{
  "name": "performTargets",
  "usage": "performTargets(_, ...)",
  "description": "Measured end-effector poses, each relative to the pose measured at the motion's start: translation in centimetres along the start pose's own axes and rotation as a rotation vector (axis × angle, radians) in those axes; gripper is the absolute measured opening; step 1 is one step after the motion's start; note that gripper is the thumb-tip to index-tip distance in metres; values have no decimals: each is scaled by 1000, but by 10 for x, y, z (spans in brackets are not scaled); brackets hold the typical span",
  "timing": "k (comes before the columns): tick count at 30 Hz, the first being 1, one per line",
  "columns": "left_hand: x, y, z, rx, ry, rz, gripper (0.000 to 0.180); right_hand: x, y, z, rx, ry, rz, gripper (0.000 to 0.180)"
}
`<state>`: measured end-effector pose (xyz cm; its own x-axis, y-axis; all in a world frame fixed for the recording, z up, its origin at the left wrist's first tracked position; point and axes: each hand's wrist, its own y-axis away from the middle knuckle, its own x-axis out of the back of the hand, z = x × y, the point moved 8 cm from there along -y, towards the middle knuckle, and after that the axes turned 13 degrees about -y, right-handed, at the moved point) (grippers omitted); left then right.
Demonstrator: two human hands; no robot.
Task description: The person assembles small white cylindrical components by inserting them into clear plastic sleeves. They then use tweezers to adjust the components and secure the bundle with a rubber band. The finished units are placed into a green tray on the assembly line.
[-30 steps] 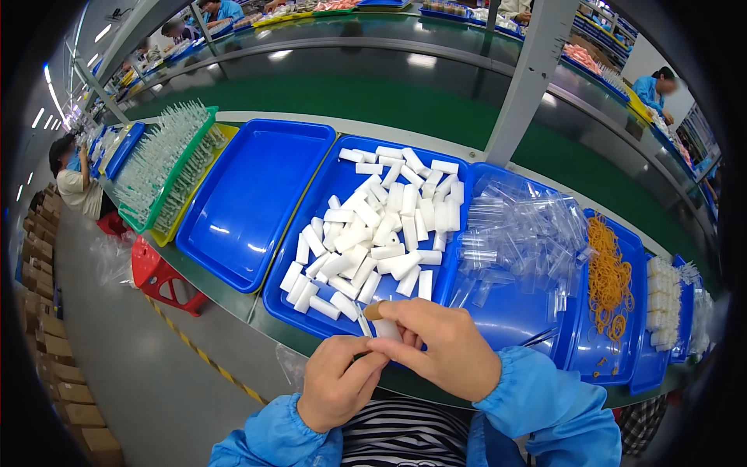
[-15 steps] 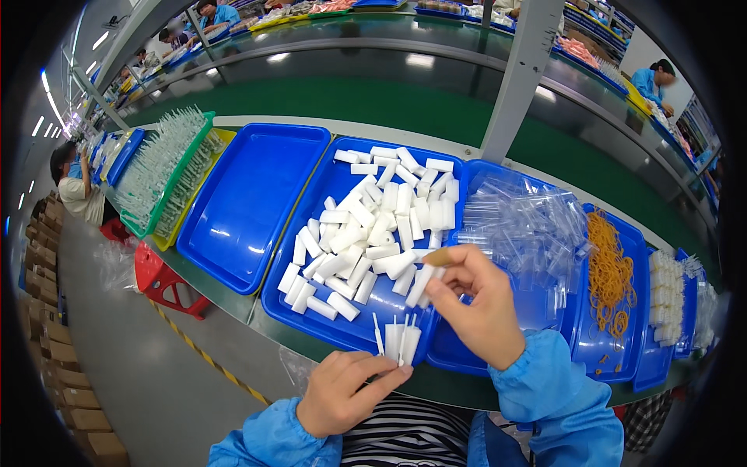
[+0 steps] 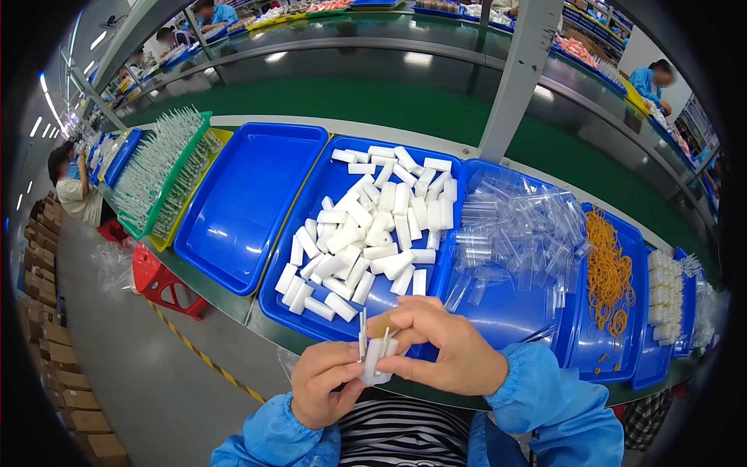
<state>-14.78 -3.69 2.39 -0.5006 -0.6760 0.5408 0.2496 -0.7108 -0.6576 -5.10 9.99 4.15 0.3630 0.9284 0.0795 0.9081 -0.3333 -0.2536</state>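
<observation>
My left hand (image 3: 331, 381) and my right hand (image 3: 440, 346) meet at the near edge of the bench. Together they grip a small bundle of white plastic pieces (image 3: 373, 354) with thin white stems sticking up. A tan rubber band (image 3: 381, 325) sits at my right thumb, against the bundle. Just beyond my hands lies a blue tray (image 3: 311, 202) heaped with several loose white plastic pieces (image 3: 373, 226). To its right a second blue tray holds clear plastic tubes (image 3: 517, 226).
An empty blue tray (image 3: 241, 202) lies left of the white pieces. Further left stand green and yellow racks of clear parts (image 3: 163, 171). Orange rubber bands (image 3: 608, 272) and stacked white parts (image 3: 665, 296) fill trays at right. A grey post (image 3: 517, 70) rises behind. Other workers sit along the line.
My right hand came back from the white pieces tray to my left hand. Both hands now close on the bundle near my body.
</observation>
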Motion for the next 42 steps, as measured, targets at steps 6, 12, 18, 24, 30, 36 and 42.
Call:
performTargets(6, 12, -9, 2, -54, -160, -38, 40, 24, -22, -10, 121, 415, 137, 28)
performTargets(12, 7, -16, 4, -50, -296, -180, 36, 12, -42, 25, 109, 1181, -146, 25)
performTargets(18, -3, -11, 1, -10, -274, -216, 36, 16, -47, 14, 139, 999, -65, 25)
performTargets(24, -10, -16, 18, -131, -214, -295, 36, 35, -30, 25, -160, -304, 361, 34)
performTargets(30, -14, -22, 29, -192, -201, -355, 36, 22, -14, 21, -234, -213, 265, 29)
performTargets(36, -9, -22, 24, -159, -187, -285, 35, 18, -7, 19, -217, -233, 64, 36)
performTargets(42, -1, -1, 5, -41, -36, -4, 49, 3, -1, 3, -127, -77, -11, 48)
